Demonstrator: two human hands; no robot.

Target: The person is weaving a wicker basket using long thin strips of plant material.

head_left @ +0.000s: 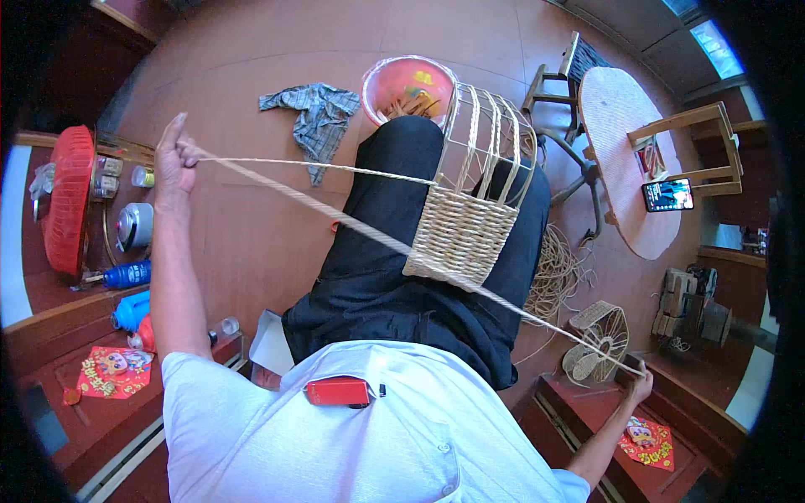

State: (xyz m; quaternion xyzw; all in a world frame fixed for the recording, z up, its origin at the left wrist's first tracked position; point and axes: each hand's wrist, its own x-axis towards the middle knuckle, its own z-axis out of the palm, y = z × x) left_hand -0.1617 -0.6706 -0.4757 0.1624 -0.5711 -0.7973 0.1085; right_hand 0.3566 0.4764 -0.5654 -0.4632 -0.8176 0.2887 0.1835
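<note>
A half-woven straw basket [465,228] rests on my lap between my thighs. Its lower wall is tightly woven, while bare stakes arch up on the far side. From the top of the weave a straw cord [314,166] runs to my left hand [174,163], raised far out to the left with its fingers closed on it. The cord doubles back there and stretches diagonally across my lap, in front of the basket. On the far right, my right hand [641,387] pinches the other stretch of cord. The diagonal length is smeared by motion.
A pink basin [411,88] with straw scraps stands beyond my knees, next to a crumpled plaid shirt [323,117]. Coiled cord [555,272] and a small woven frame [599,344] lie to the right. A phone [667,195] rests on an oval table [616,126].
</note>
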